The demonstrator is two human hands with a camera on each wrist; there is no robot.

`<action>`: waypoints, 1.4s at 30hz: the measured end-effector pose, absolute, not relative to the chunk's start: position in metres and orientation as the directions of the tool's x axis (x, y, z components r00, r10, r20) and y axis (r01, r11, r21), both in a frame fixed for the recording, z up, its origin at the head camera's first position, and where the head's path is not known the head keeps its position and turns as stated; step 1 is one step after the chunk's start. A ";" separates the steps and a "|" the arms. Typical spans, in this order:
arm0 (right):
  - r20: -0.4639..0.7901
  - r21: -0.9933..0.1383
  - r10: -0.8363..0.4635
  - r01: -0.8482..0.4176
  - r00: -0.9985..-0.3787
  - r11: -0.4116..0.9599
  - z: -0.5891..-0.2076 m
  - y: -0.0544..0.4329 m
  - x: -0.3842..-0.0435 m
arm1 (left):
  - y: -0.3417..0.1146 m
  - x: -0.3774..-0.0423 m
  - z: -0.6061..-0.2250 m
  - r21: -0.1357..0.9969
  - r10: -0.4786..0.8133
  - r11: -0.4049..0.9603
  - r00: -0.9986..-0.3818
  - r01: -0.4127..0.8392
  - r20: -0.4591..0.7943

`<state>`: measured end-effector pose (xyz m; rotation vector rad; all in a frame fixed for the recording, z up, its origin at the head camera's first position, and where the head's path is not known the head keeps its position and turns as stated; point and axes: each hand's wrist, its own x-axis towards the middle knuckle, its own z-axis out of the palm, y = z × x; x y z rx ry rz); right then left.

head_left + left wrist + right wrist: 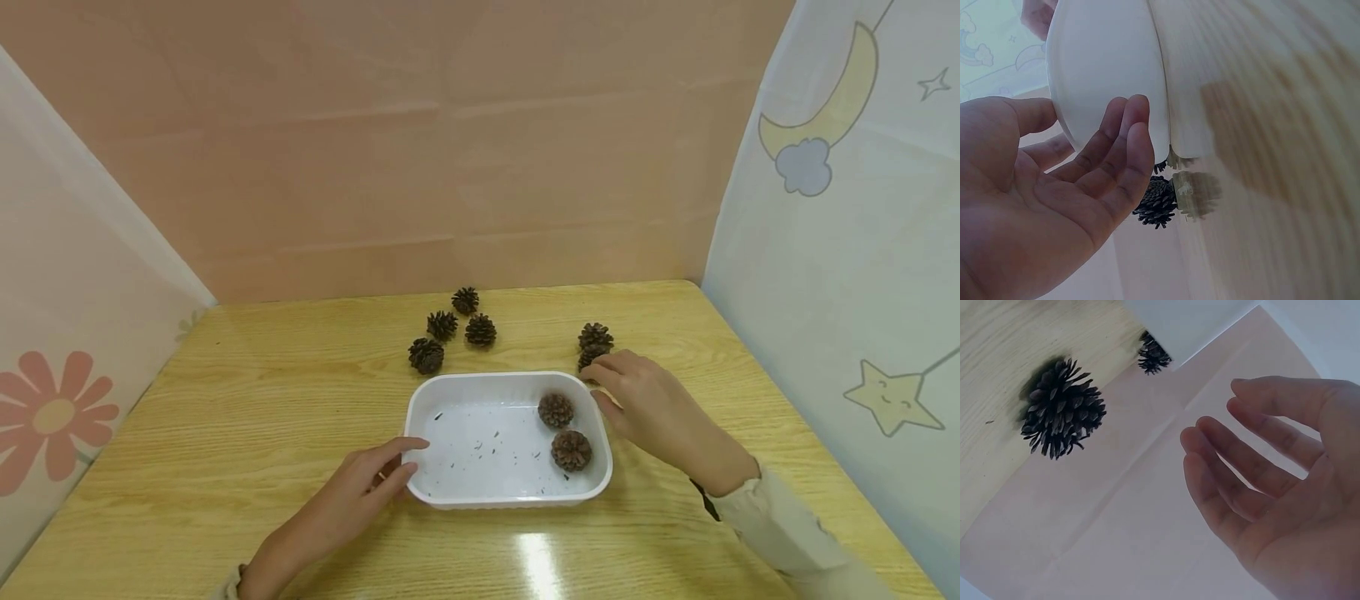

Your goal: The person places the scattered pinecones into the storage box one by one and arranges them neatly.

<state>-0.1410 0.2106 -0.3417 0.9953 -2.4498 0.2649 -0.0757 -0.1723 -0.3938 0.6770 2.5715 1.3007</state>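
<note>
In the head view, a smooth white tray (480, 503), rectangular with rounded corners, sits just below the frame's middle, its floor flecked with dark scraps and two round, rough-scaled brown pinecones (572, 451) at its right end. The left hand (352, 492), loosely spread, rests on the left rim, while the right hand (652, 408), fingers softly bent and grasping nothing, reaches toward two darker, bristly cones (596, 336) right of centre. Four spiky cones (481, 331) cluster above the tray on the yellowish wood-grain tabletop (262, 400).
</note>
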 end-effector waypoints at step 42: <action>0.279 -0.251 -0.446 -0.513 -0.850 0.821 -0.381 0.239 -0.209 | -0.171 -0.079 -0.396 0.792 0.454 0.545 -0.891 0.276 -0.001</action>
